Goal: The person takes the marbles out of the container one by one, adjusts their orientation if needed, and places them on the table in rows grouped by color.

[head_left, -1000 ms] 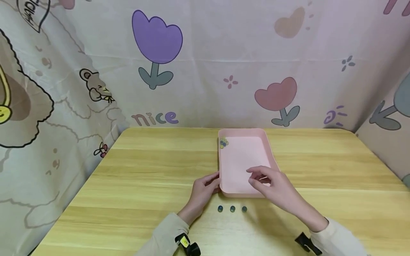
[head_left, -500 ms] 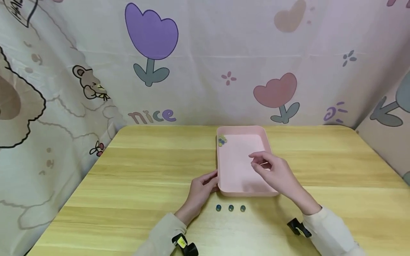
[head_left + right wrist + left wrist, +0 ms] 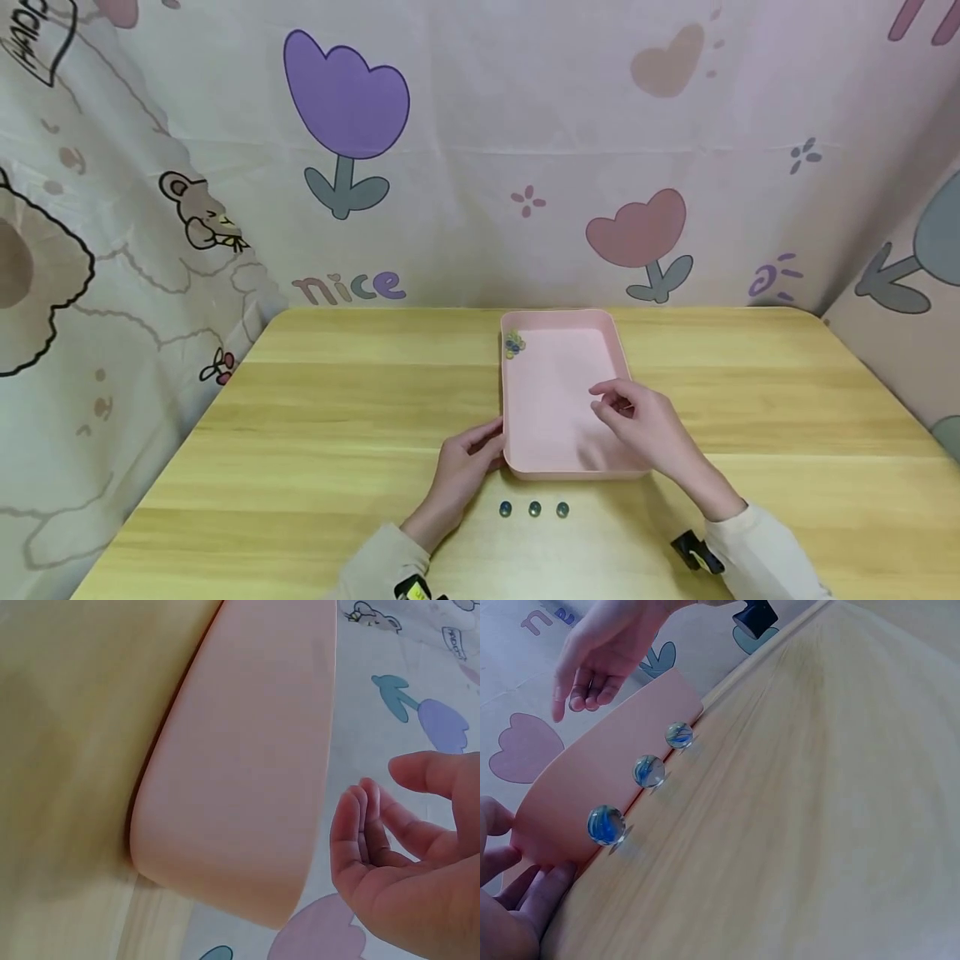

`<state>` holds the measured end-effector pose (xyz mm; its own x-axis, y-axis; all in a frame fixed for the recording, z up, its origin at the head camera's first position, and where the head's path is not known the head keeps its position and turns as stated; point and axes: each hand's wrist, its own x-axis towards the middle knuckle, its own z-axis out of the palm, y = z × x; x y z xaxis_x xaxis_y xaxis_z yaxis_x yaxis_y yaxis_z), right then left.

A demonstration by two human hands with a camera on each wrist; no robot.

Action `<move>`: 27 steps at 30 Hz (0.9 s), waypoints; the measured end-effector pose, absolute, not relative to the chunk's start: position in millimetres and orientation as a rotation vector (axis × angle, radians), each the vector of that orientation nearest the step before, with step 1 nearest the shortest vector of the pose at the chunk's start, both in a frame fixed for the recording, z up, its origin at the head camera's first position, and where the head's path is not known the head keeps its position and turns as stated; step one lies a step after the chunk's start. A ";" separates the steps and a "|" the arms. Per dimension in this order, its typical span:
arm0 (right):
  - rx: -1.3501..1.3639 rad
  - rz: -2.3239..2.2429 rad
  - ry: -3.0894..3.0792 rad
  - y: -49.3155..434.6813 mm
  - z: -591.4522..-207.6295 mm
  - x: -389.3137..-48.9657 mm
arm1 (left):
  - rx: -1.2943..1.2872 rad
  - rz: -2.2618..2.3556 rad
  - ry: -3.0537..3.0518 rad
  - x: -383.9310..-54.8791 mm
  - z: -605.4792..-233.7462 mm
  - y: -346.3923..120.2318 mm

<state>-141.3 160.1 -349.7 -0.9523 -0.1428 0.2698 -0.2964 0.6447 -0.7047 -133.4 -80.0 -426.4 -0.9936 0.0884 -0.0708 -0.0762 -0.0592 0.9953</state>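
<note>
My left hand (image 3: 459, 471) rests its fingertips against the left wall of a shallow pink tray (image 3: 558, 475), close to the front corner. In the left wrist view its fingers (image 3: 544, 896) touch the outside of that corner. Over the tray's right front part hovers my right hand (image 3: 637, 417), fingers loosely bent and thumb apart from them, with nothing between them. Three clear glass marbles with blue swirls, the left marble (image 3: 506, 509), the middle marble (image 3: 535, 509) and the right marble (image 3: 562, 510), lie in a row before the tray.
Several yellow and blue marbles (image 3: 513, 344) cluster in the tray's far left corner. The tray stands on a wood-grain table (image 3: 360, 400), near its back edge. Behind the table hangs a printed cloth (image 3: 465, 167), which also covers both sides.
My right hand has moved slightly farther back over the tray, away from the front wall. The left hand stays at the tray's corner, and the marbles lie as before. The head view has shifted slightly.
</note>
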 end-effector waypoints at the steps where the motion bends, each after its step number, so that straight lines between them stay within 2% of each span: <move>1: 0.352 1.191 -2.677 160.8 -350.9 -140.5 | 0.014 2.204 2.073 -132.3 -427.5 -79.9; 14: 0.295 1.196 -2.738 165.9 -344.6 -145.9 | 0.082 2.235 2.052 -129.0 -427.1 -75.1; 27: 0.378 1.147 -2.866 143.5 -307.6 -211.7 | 0.066 2.230 2.078 -134.4 -429.4 -79.9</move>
